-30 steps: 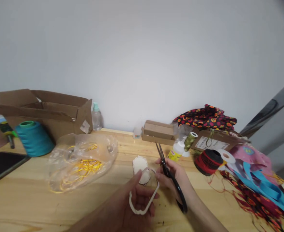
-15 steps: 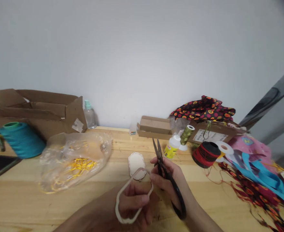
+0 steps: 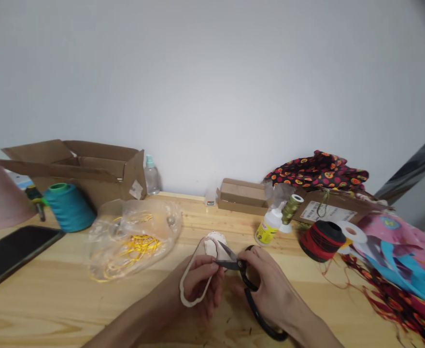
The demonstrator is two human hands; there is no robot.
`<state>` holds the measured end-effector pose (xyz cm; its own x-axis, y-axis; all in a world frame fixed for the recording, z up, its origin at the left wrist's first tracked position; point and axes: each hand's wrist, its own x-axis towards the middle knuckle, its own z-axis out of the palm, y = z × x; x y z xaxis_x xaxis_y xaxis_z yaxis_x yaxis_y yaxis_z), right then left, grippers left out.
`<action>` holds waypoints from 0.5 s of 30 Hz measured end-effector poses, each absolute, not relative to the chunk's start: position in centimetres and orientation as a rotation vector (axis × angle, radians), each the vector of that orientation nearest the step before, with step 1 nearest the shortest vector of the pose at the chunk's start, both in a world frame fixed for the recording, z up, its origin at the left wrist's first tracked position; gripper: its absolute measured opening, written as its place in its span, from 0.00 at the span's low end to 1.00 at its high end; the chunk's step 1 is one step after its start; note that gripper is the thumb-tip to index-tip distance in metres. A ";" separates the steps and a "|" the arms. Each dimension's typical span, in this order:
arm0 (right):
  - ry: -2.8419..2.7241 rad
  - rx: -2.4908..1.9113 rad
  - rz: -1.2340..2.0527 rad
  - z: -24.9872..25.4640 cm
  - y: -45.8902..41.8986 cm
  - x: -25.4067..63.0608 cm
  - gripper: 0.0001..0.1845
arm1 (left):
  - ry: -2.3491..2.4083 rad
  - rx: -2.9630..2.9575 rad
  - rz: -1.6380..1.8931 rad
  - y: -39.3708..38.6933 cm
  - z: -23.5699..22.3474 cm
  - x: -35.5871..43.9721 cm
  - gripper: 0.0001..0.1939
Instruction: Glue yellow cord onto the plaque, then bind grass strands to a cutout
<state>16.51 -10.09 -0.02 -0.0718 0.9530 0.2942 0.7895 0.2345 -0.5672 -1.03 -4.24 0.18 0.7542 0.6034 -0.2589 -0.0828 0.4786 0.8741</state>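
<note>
Pine tabletop [image 3: 27,319] against a plain white wall [image 3: 212,72]. Nearest, the left hand [image 3: 200,282] curls around a pale loop [image 3: 182,292], a thin cut-out frame, gripping it near its far end. The loop's long axis tilts from near-left to far-right, so that end lies between the two hands. The right hand [image 3: 274,285] is closed on the black handles of the scissors [image 3: 250,290]. Blades part in a narrow V and point left, tips at the left fingers and the loop's far end; whether steel touches the loop, cannot tell. The left hand is the nearer to the loop, the right well to its side. A pale oval piece [image 3: 218,238] sits just behind the left fingers, partly hidden. Beyond, left: clear plastic bag [image 3: 133,241] of yellow cord. Right: glue bottle [image 3: 268,228], red-and-black spool [image 3: 321,241]. Farthest: cardboard box [image 3: 96,166], teal thread cone [image 3: 69,210], patterned fabric [image 3: 317,169].
</note>
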 end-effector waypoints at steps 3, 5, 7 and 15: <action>-1.915 -1.628 0.318 -0.1 -10.2 16.3 0.14 | 0.544 1.011 0.423 -4.6 0.0 -1.2 0.11; -1.928 -1.655 0.303 0.0 -10.3 16.3 0.13 | 0.512 1.021 0.412 -4.8 -0.1 -1.3 0.11; -1.932 -1.686 0.299 0.1 -10.5 16.2 0.13 | 0.494 1.035 0.367 -4.9 -0.3 -1.4 0.12; -1.906 -1.748 0.355 -0.5 -12.2 16.5 0.11 | 0.536 1.090 0.323 -6.0 -1.1 -0.5 0.15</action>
